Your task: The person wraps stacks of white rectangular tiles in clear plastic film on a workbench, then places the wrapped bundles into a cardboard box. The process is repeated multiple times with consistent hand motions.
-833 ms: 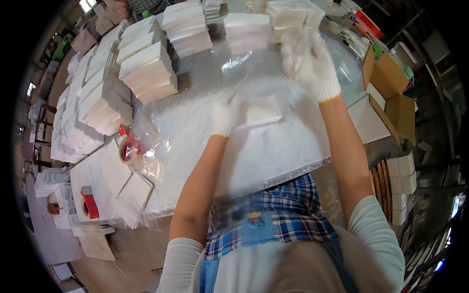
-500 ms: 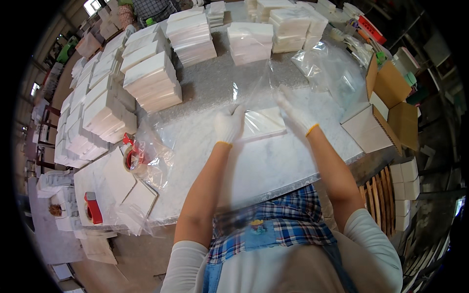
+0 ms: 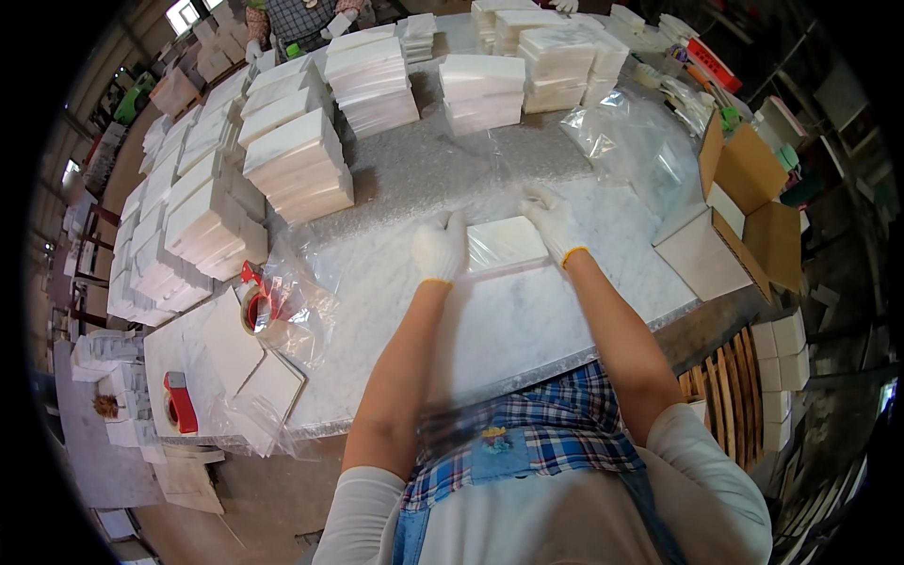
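Note:
A flat block of white tiles (image 3: 507, 244) lies on the pale marble-like tabletop in front of me, under clear, shiny plastic film. At its left end my left hand (image 3: 439, 247), in a white glove, is closed on the film with the thumb uppermost. My right hand (image 3: 554, 222), gloved too, bends over the far right corner, its fingers closed on the film there. The loose end of the clear plastic bag (image 3: 492, 200) stretches out beyond the tiles between my hands. My fingertips are partly hidden.
Tall tile stacks (image 3: 299, 165) stand at the left and back. Tape dispensers (image 3: 181, 403), cardboard pieces (image 3: 233, 337) and crumpled plastic (image 3: 306, 315) lie left. More bags (image 3: 636, 141) and an open carton (image 3: 713, 247) are at the right. A co-worker (image 3: 303, 21) stands at the far edge.
My right hand has come in to the left and curled at the tiles' corner. The bag's raised end has dropped low. At the back, the co-worker's hand now shows, holding a white piece.

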Action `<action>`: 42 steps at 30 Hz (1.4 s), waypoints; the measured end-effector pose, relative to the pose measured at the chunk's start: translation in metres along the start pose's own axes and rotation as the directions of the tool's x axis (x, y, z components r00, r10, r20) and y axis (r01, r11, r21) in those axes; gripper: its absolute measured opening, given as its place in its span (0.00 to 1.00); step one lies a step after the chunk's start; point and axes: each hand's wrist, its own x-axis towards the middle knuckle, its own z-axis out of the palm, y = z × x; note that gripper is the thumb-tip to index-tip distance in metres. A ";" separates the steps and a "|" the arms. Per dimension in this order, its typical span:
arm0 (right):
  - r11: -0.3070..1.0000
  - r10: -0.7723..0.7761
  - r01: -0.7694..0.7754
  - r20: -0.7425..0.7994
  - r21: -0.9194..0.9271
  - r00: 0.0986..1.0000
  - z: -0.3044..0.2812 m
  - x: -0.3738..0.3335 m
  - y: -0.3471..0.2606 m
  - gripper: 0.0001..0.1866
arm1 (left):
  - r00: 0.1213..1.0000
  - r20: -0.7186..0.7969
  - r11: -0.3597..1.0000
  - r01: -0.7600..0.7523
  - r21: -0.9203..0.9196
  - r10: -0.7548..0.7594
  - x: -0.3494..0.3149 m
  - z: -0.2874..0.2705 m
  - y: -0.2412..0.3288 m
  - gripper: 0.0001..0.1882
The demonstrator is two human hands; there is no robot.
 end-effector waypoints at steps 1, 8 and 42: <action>1.000 -0.004 0.004 -0.002 0.013 1.000 0.000 -0.001 -0.002 0.28 | 1.000 0.010 1.000 0.014 -0.002 -0.014 0.000 -0.002 0.003 0.19; 0.994 0.003 0.003 0.050 -0.105 0.999 -0.008 -0.020 0.031 0.32 | 0.980 0.168 0.990 0.117 -0.082 -0.102 -0.028 -0.017 0.000 0.19; 0.305 -0.409 0.588 0.455 -0.749 0.791 -0.019 0.293 -0.160 0.64 | 0.977 0.078 0.964 -0.208 0.168 0.197 0.026 -0.007 -0.027 0.17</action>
